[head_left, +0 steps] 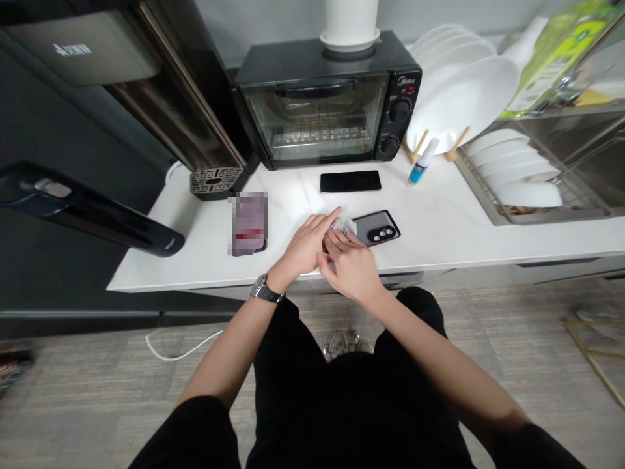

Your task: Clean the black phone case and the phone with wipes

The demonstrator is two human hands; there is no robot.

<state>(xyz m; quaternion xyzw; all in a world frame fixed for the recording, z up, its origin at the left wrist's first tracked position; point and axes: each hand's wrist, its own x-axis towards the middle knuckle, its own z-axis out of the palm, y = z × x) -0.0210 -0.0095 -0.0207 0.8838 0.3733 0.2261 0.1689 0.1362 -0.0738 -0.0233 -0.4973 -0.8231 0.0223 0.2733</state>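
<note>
A phone case [364, 225] with a black rim, a greyish back and round camera openings lies on the white counter. My left hand [308, 244] is at the case's left end, its fingers bent along the edge and the index finger stretched out. A crumpled white tissue [347, 225] rests on the case, and my right hand [354, 264] presses it down with the fingers close together. Both hands cover the case's left part, and the left fingertips are partly hidden. Behind the case lies a black phone [350, 182]. Left of my hands is another phone [250, 225], its face blurred out.
A black toaster oven [317, 117] stands at the back of the counter [454, 234]. A water dispenser [205, 130] is on the left, with a dark cylindrical device [92, 212] in front. On the right are a small spray bottle [422, 163], white plates [463, 98] and a sink rack [527, 212].
</note>
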